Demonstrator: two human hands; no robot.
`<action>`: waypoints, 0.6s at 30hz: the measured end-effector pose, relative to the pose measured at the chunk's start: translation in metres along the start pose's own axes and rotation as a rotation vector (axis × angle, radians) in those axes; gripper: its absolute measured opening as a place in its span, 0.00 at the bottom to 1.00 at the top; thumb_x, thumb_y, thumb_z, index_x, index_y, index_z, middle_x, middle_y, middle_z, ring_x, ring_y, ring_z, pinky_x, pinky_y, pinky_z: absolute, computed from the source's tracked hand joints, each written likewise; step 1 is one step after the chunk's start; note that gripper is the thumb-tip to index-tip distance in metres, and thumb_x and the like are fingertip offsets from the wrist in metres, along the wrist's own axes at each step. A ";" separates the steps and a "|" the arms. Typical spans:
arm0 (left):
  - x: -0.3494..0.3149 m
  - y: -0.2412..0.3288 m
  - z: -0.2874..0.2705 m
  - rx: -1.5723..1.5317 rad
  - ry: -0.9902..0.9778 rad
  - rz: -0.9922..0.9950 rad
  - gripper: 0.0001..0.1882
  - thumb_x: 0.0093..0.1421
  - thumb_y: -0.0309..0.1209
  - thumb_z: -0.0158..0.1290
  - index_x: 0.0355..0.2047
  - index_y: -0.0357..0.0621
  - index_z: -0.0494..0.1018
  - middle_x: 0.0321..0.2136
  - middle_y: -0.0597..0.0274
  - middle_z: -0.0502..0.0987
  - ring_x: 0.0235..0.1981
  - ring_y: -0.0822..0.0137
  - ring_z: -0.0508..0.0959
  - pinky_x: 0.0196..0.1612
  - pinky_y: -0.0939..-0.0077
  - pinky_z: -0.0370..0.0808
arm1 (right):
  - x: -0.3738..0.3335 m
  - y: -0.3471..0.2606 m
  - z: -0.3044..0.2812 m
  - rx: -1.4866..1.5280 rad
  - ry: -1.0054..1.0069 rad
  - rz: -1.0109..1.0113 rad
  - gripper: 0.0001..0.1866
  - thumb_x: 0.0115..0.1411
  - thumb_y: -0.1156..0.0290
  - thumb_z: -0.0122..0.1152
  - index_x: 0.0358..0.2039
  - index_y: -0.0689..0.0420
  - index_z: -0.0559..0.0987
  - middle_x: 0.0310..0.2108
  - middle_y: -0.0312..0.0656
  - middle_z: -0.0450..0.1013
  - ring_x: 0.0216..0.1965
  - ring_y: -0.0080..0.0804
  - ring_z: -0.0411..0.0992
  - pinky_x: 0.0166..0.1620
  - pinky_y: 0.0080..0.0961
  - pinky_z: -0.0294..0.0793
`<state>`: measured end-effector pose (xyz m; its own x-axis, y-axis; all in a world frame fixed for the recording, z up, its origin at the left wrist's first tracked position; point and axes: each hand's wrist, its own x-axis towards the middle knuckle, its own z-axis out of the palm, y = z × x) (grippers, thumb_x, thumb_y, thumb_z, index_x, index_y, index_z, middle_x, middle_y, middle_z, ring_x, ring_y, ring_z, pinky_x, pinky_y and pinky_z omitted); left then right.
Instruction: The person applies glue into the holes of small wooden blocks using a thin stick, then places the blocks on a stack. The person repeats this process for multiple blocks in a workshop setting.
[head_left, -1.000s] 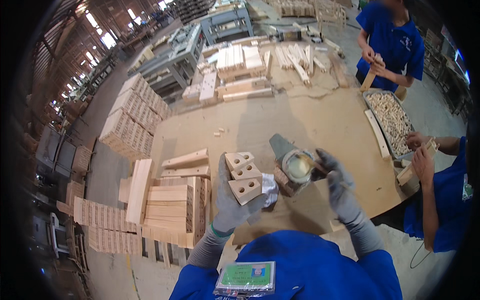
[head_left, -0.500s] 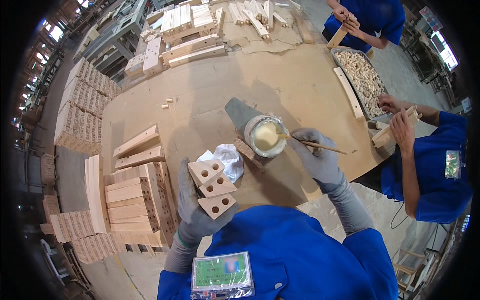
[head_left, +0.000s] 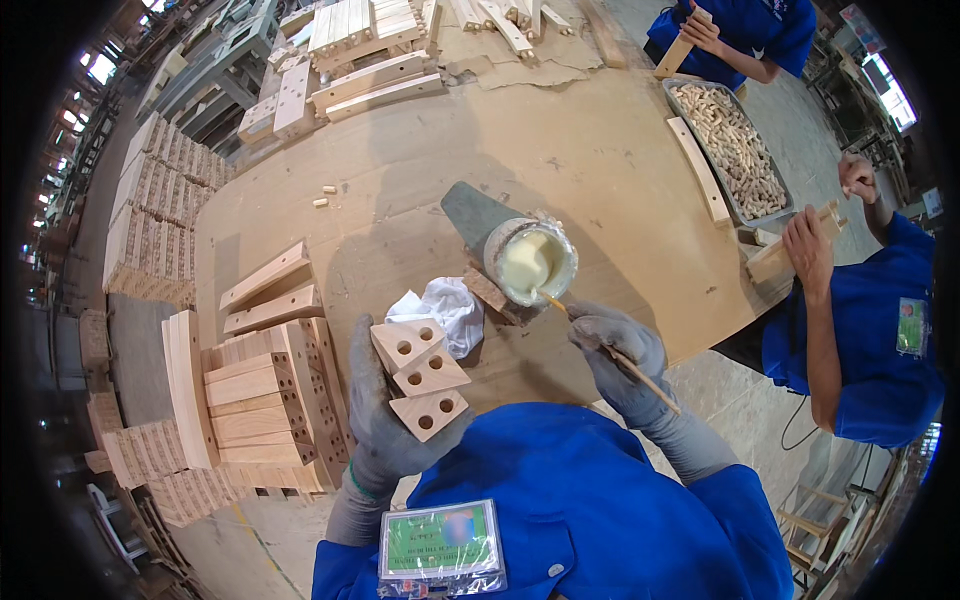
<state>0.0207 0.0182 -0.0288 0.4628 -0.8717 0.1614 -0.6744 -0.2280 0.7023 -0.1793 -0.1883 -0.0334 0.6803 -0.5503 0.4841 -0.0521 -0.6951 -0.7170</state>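
Observation:
My left hand (head_left: 385,425), in a grey glove, grips three small wooden blocks (head_left: 420,373) fanned out, each end face showing two drilled holes. My right hand (head_left: 615,360), also gloved, holds a thin wooden stick (head_left: 610,350) whose tip dips into a round pot of pale glue (head_left: 530,262) on the table. A crumpled white cloth (head_left: 445,305) lies between the blocks and the pot.
Stacked wooden blocks (head_left: 265,385) and slats (head_left: 270,275) sit at my left. Two people in blue work at the right, near a metal tray of dowels (head_left: 730,150). More timber (head_left: 370,85) lies along the far table (head_left: 420,190) edge.
The view has shifted. My left hand brought the blocks lower and nearer my body. The stick tip has moved into the glue pot.

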 end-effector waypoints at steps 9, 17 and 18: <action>0.008 -0.001 0.005 -0.114 0.106 0.117 0.63 0.37 0.40 0.72 0.62 0.20 0.44 0.55 0.34 0.63 0.53 0.45 0.72 0.54 0.58 0.71 | 0.002 0.001 0.007 0.103 0.039 0.055 0.12 0.53 0.83 0.64 0.36 0.59 0.73 0.37 0.50 0.77 0.35 0.39 0.78 0.36 0.28 0.78; 0.017 0.013 0.004 -0.100 -0.012 0.118 0.63 0.37 0.33 0.70 0.65 0.26 0.40 0.52 0.41 0.68 0.53 0.53 0.72 0.56 0.61 0.69 | 0.013 -0.015 -0.004 0.414 0.179 0.301 0.10 0.53 0.80 0.66 0.33 0.62 0.73 0.33 0.47 0.77 0.33 0.31 0.78 0.35 0.23 0.78; 0.020 0.016 0.004 -0.111 -0.044 0.098 0.63 0.36 0.33 0.71 0.65 0.26 0.40 0.52 0.41 0.68 0.53 0.53 0.72 0.56 0.61 0.69 | 0.020 -0.018 -0.009 0.553 0.238 0.405 0.10 0.54 0.78 0.67 0.32 0.62 0.73 0.33 0.46 0.77 0.31 0.28 0.77 0.34 0.21 0.78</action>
<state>0.0163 -0.0047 -0.0173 0.3706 -0.9060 0.2044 -0.6461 -0.0934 0.7576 -0.1718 -0.1909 -0.0061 0.5054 -0.8444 0.1776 0.1534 -0.1146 -0.9815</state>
